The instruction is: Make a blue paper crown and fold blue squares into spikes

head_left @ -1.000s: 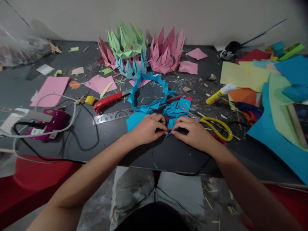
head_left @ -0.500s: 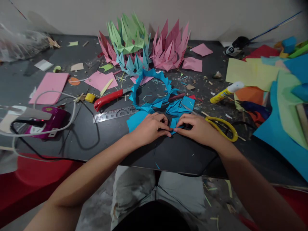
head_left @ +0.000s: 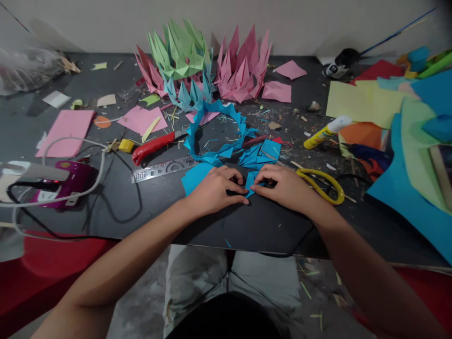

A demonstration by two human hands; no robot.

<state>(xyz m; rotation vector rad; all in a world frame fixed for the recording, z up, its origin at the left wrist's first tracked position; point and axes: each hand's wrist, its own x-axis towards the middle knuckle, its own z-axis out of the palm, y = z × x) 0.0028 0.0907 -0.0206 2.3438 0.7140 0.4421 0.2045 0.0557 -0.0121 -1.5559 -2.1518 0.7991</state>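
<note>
A small folded piece of blue paper (head_left: 250,180) lies at the table's front, between my hands. My right hand (head_left: 282,186) pinches its right side with thumb and fingertips. My left hand (head_left: 215,190) rests at its left edge, thumb and forefinger apart, fingertips near or touching the paper; which one I cannot tell. Under my left hand is a stack of blue paper squares (head_left: 194,178), partly covered. Just beyond my hands lie folded blue paper pieces (head_left: 259,154) and a ring of joined blue folded paper (head_left: 215,153).
Pink paper crown (head_left: 242,77) and green paper crown (head_left: 181,66) stand at the back. A red-handled cutter (head_left: 153,147) and a metal ruler (head_left: 162,169) lie left, near a purple device (head_left: 76,181) with cords. Yellow-handled scissors (head_left: 326,188), a glue stick (head_left: 325,133) and coloured sheets (head_left: 367,101) are right.
My left thumb and forefinger have parted and drawn back slightly from the blue paper. My right fingers stay on it. The whole view has shifted a little.
</note>
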